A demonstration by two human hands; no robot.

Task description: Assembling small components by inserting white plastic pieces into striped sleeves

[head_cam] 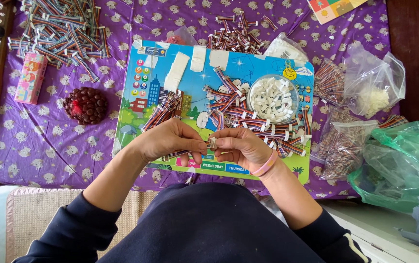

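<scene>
My left hand (170,140) and my right hand (241,146) meet over the near edge of a colourful picture board (195,83). Together they pinch one multicoloured ribbon cable (182,154); its white connector end (212,142) sits between the fingertips of both hands. A pink band circles my right wrist. On the board lie a bundle of similar cables (163,111), a loose heap of cables (233,112) and a clear round bowl (272,99) filled with small white connectors.
A purple patterned cloth (48,141) covers the table. On it lie a big cable pile (61,31) at the far left, a pink box (30,78), a dark beaded mat (86,104), clear bags (372,85) and a green plastic bag (401,163) at right.
</scene>
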